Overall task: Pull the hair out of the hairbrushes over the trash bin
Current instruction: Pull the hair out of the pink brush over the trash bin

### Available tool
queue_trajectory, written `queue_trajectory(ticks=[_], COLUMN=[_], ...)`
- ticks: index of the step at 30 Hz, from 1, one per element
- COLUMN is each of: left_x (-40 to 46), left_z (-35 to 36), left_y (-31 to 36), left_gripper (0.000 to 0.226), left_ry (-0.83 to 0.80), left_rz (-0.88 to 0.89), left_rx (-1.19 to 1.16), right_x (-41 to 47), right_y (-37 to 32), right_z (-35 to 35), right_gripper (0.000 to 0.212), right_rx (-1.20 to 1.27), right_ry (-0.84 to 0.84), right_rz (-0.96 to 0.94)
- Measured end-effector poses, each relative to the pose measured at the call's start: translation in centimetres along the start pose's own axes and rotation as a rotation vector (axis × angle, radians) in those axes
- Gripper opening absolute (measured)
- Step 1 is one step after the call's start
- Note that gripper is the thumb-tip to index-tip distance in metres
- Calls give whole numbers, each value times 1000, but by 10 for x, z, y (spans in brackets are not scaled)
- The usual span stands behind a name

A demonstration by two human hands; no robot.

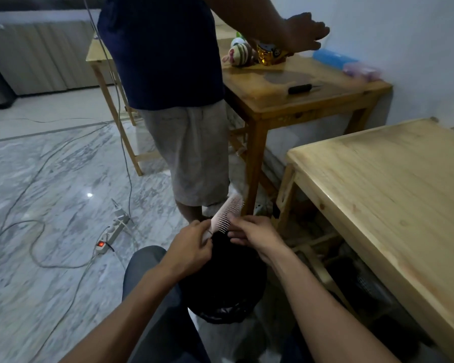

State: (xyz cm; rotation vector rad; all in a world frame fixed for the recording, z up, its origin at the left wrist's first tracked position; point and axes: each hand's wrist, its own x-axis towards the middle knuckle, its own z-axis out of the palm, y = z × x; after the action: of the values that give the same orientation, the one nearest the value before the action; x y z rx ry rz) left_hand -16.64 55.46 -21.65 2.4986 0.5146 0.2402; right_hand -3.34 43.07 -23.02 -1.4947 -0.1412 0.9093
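A pale pink hairbrush (230, 211) with white bristles is held over the black-lined trash bin (222, 305), its head pointing up and away. My left hand (192, 244) grips its handle end. My right hand (249, 233) is at the bristle side, fingers curled against the lower bristles; whether hair is pinched there I cannot make out. The bin stands on the floor between my knees, its inside dark.
A person in a dark shirt and grey shorts (189, 153) stands just beyond the bin, reaching over a wooden table (299, 100) with toys and a dark comb (299, 89). A pale wooden table (391, 192) is at my right. A power strip (110, 231) and cables lie on the marble floor to my left.
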Motion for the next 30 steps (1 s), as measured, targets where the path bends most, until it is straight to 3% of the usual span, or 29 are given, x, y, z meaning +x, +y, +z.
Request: queue_trajectory(ticks=[3,11,14,17,21,24,26,30], left_x=[-6,-33,-45,-50,-55,-56,-54,-50], left_z=[1,-10,-12,-7,-2,-3,-3,-5], left_y=[-2,-35,-38,-38,-37,-34,-31,-27], left_gripper=[24,36,45,37,37,37,34,26], left_ry=[-14,26,10,45,40,0,-19,-59], left_rz=[45,-82,-61,-31,-7,12,-22,-196], left_rx=[59,192,204,219,284,295,196,-243], right_x=[5,12,14,14,13,10,8,10], right_y=[3,9,9,10,7,9,11,7], right_z=[7,19,31,47,49,40,35,28], right_gripper=[13,16,15,14,1,7,12,20], right_rx=[32,-35,-72,-145,15,16,-78,-124], right_ry=[112,188,119,98,176,227,217,165], right_rz=[2,32,-90,-192,-68,11,18,1])
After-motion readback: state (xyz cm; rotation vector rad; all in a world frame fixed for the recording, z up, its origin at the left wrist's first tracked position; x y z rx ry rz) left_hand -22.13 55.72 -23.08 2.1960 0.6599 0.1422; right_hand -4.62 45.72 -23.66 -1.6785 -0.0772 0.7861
